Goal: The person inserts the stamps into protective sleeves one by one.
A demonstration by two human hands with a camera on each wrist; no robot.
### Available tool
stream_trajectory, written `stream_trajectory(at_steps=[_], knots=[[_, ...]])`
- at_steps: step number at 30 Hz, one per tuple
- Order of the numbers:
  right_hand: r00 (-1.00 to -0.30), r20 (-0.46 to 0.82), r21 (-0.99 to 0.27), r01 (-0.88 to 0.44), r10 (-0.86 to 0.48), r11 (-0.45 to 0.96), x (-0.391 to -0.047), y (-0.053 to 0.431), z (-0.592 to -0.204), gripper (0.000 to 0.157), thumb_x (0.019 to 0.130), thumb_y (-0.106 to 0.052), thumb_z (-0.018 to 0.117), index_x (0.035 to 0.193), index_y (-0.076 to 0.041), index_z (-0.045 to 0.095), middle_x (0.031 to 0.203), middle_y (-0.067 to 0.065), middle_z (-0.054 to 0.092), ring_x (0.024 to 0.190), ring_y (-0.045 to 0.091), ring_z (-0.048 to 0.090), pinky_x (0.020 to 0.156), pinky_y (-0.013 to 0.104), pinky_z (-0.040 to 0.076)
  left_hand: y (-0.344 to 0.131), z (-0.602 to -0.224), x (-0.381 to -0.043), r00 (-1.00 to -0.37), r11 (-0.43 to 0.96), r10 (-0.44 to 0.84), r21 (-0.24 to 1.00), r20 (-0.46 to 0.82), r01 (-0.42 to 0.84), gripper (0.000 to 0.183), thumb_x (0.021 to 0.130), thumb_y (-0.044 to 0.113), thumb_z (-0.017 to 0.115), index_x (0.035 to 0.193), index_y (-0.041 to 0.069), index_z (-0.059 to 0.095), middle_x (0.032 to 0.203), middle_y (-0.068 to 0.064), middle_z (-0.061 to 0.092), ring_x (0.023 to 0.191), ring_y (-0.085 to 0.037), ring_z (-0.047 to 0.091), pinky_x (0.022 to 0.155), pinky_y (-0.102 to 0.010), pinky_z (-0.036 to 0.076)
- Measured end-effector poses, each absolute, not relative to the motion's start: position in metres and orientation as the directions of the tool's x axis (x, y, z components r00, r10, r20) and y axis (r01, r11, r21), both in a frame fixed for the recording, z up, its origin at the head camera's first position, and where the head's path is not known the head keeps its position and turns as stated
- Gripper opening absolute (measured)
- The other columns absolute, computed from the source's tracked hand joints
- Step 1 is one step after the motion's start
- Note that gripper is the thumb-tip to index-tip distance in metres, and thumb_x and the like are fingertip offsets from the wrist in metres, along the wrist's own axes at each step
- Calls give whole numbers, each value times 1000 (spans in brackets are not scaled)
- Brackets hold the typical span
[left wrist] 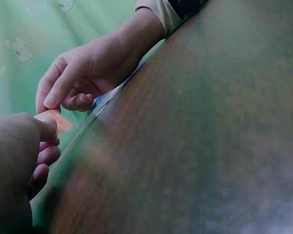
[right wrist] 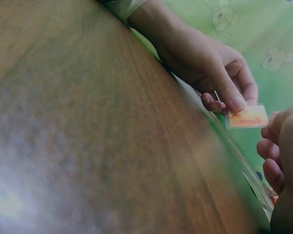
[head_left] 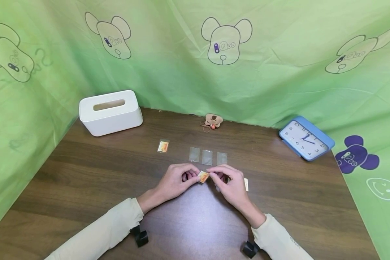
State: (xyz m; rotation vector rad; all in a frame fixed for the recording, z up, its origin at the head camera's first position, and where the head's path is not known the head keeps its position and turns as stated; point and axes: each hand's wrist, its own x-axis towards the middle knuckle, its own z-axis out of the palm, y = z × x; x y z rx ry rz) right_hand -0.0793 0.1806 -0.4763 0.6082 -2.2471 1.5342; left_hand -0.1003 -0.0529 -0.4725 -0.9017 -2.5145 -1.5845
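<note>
A small orange-and-yellow printed card (head_left: 203,176) is held up between the two hands above the middle of the table. A clear border shows around the card (right wrist: 250,118) in the right wrist view, like a transparent sleeve. My left hand (head_left: 177,180) pinches its left side between thumb and forefinger. At the opposite corner, my right hand (head_left: 232,186) pinches with thumb and forefinger. Three clear plastic sleeves, the left one (head_left: 194,154), the middle one (head_left: 207,157) and the right one (head_left: 222,158), lie in a row beyond the hands.
A similar card in a clear sleeve (head_left: 163,146) lies to the left. Something pale and flat (head_left: 246,184) is partly hidden by the right hand. Farther back are a white tissue box (head_left: 113,121), a brown keychain (head_left: 213,120) and a blue clock (head_left: 307,139), before a green curtain (head_left: 169,83).
</note>
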Motion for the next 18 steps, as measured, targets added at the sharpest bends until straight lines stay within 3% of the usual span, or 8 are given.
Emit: stream_trajectory(at_steps=[9,18], knots=[[-833,543,-764,-544,-110,346,-79,183,-475,25,87,14,85,104,-3,85,87,7,76,66,5,61,60,15,50,-53,-473,-102,-843,336,411,802,347,494,10,95,8,89,98,10,79,86,5,71,76,-2,62,64,-21,53],[-791,598,-699,-593,-128,399,-73,196,-473,28,83,14,89,103,-5,86,88,4,77,71,10,64,61,25,53,-66,-470,-109,-862,376,332,784,383,494,9,95,6,87,100,7,79,86,2,73,77,-7,65,65,-22,53]])
